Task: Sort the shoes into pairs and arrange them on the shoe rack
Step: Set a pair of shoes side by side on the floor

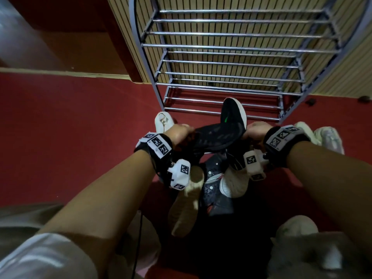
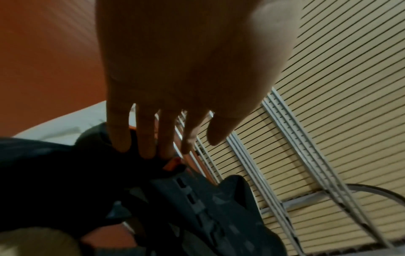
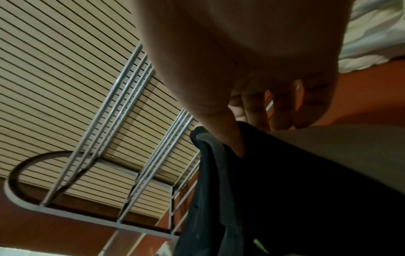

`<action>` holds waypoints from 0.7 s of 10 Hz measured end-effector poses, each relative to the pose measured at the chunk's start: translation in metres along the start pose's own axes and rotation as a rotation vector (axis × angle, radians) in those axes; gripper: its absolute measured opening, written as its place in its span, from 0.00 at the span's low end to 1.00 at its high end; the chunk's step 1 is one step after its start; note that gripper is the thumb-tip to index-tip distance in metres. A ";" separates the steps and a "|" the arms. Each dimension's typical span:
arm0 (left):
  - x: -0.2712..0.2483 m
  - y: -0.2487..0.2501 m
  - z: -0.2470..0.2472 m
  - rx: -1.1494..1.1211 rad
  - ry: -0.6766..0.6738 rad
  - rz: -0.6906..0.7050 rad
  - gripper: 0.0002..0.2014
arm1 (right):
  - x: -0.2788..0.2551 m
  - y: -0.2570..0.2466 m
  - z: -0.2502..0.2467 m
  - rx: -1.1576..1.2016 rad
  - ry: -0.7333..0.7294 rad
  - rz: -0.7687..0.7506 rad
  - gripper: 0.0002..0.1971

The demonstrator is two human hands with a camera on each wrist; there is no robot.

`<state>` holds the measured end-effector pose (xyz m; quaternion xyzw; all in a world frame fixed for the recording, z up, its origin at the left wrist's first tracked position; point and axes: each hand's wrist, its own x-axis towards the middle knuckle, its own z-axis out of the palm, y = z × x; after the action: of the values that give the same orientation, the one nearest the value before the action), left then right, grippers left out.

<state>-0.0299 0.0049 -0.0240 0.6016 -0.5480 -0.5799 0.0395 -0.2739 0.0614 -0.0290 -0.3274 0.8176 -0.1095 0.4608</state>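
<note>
A: Start at the left. What is the left hand (image 1: 182, 133) doing?

B: In the head view the forearm reaches forward, wrist bent down, and the hand sits on the heel end of a black sneaker (image 1: 216, 137) that lies across with its sole turned up. The left wrist view adds what the head view hides: the fingers (image 2: 144, 135) are straight and slightly spread, their tips resting on the dark shoe, not curled round it.

A: And the middle?

B: Under the arms lies a heap of shoes on the red floor (image 1: 70, 127): a beige sneaker (image 1: 187, 208) sole-up, a dark patterned shoe (image 1: 213, 190), a white sneaker (image 1: 234, 184). A white shoe (image 1: 164, 121) pokes out beyond the left hand.

A: The right side?

B: The right hand (image 1: 256, 129) holds a second black sneaker with a white sole (image 1: 234, 115), toe pointing up toward the metal shoe rack (image 1: 231, 45). The right wrist view shows the thumb (image 3: 228, 135) pressed into the shoe's collar, the other fingers curled behind it: a pinch grip. That detail is hidden from the head camera.

A: Further right?

B: A pair of pale sneakers (image 1: 326, 137) on the floor just beyond the right wrist. The rack's bars stand bare against the slatted wall (image 1: 221, 3)
</note>
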 end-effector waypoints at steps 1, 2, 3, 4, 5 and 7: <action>0.001 -0.014 0.008 0.020 0.082 -0.070 0.10 | -0.007 0.016 -0.003 -0.023 0.001 0.099 0.09; 0.001 -0.023 0.018 0.025 0.092 -0.151 0.09 | -0.009 0.026 -0.004 0.045 0.004 0.114 0.11; -0.001 -0.025 0.027 -0.101 0.054 -0.209 0.04 | -0.010 0.029 -0.008 0.149 0.033 0.065 0.13; 0.008 -0.023 0.051 0.315 -0.095 -0.037 0.12 | -0.012 0.030 -0.014 0.332 0.052 -0.033 0.16; 0.014 -0.027 0.076 0.247 -0.008 0.010 0.10 | -0.020 0.029 -0.023 0.419 0.120 -0.056 0.16; 0.022 -0.008 0.069 0.073 0.121 -0.052 0.05 | -0.023 0.049 -0.046 0.275 0.194 0.038 0.09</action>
<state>-0.0821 0.0323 -0.0661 0.6506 -0.5498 -0.5227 0.0357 -0.3250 0.1075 -0.0115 -0.2338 0.8415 -0.2428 0.4221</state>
